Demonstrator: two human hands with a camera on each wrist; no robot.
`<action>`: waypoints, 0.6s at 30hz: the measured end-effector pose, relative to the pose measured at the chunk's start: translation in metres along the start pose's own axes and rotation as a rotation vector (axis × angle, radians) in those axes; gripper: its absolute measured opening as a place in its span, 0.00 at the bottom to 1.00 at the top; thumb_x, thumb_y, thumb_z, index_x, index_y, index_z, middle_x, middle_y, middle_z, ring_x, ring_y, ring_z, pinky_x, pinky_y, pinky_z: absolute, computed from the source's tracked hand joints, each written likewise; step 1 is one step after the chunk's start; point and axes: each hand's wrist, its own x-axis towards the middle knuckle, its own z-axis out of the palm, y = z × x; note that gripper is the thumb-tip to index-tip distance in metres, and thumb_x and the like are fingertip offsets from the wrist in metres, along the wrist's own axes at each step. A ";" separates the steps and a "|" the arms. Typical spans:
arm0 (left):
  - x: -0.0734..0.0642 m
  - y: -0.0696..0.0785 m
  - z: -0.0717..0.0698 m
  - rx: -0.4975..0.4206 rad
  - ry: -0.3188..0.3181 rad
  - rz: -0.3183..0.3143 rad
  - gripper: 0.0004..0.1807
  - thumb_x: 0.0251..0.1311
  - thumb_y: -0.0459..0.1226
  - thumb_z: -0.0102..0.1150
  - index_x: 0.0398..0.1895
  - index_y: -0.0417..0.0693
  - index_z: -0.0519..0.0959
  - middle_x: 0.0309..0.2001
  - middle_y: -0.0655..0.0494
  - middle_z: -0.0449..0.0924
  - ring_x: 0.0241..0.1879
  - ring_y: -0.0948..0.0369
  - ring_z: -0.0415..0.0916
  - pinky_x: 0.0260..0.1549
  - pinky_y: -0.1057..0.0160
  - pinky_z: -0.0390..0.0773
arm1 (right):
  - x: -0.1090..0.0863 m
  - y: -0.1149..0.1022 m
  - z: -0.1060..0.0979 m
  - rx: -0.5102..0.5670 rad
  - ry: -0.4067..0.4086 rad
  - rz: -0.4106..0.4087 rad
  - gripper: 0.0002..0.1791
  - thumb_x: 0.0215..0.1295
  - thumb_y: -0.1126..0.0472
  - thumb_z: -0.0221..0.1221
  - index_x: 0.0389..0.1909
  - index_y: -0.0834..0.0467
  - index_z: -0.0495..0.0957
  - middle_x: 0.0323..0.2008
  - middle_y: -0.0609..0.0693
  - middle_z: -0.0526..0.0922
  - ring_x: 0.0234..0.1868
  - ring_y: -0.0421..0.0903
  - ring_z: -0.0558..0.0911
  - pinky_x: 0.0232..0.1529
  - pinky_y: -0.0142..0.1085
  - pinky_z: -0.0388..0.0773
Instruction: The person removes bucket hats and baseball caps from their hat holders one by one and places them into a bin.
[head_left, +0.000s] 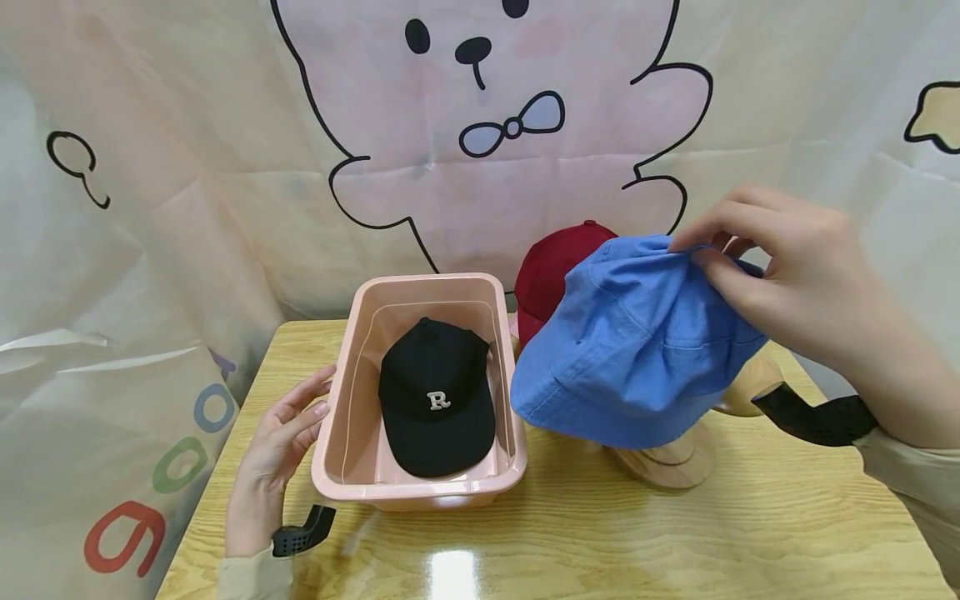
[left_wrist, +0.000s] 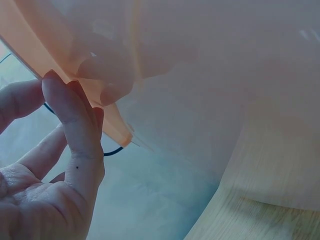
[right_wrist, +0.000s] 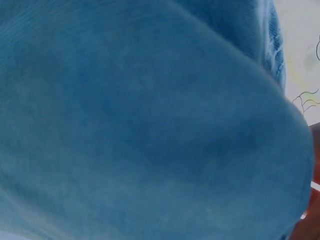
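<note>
My right hand (head_left: 780,267) pinches the crown of a blue bucket hat (head_left: 630,342), which hangs brim-down in the air right of the pink bin. In the right wrist view the hat's blue cloth (right_wrist: 150,130) fills most of the picture. A black cap (head_left: 435,400) with a white letter R lies in the pink plastic bin (head_left: 420,493), its brim toward me. At the bin's left side, my left hand (head_left: 281,442) has its fingertips against the rim. Up close, the left wrist view shows the fingers (left_wrist: 75,125) loosely bent beside the bin's orange-tinted rim (left_wrist: 112,120).
Behind the blue hat stands a dark red cap (head_left: 551,271), partly covered. Round wooden stand bases (head_left: 675,467) and a rounded wooden form (head_left: 750,387) show below and right of the hat. All stand on a wood-grain table (head_left: 585,542) before a printed cloth backdrop (head_left: 225,100).
</note>
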 end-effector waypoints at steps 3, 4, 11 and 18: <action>0.000 0.000 0.001 0.002 0.001 0.000 0.25 0.66 0.22 0.43 0.63 0.48 0.73 0.49 0.59 0.76 0.44 0.67 0.81 0.41 0.70 0.83 | 0.019 -0.088 -0.017 -0.012 0.032 -0.028 0.17 0.58 0.70 0.58 0.39 0.45 0.85 0.39 0.40 0.82 0.37 0.28 0.77 0.38 0.17 0.69; 0.000 0.000 0.001 0.002 0.004 -0.001 0.25 0.66 0.22 0.43 0.63 0.49 0.73 0.49 0.59 0.76 0.44 0.67 0.81 0.41 0.70 0.83 | 0.024 -0.111 -0.019 0.021 0.059 -0.002 0.17 0.57 0.72 0.57 0.35 0.47 0.86 0.36 0.40 0.82 0.35 0.27 0.75 0.37 0.17 0.68; 0.000 0.002 0.002 0.017 0.022 -0.023 0.24 0.66 0.24 0.45 0.62 0.51 0.74 0.49 0.60 0.76 0.44 0.67 0.81 0.41 0.70 0.83 | 0.034 -0.156 -0.021 -0.028 0.071 0.017 0.16 0.53 0.78 0.56 0.31 0.55 0.84 0.30 0.42 0.78 0.33 0.20 0.70 0.32 0.16 0.64; 0.000 0.001 0.002 0.005 0.021 -0.023 0.24 0.66 0.23 0.44 0.62 0.50 0.74 0.49 0.60 0.76 0.44 0.67 0.81 0.41 0.70 0.83 | 0.038 -0.157 -0.013 -0.001 0.058 0.008 0.16 0.55 0.77 0.57 0.31 0.53 0.84 0.31 0.39 0.79 0.34 0.22 0.71 0.35 0.17 0.65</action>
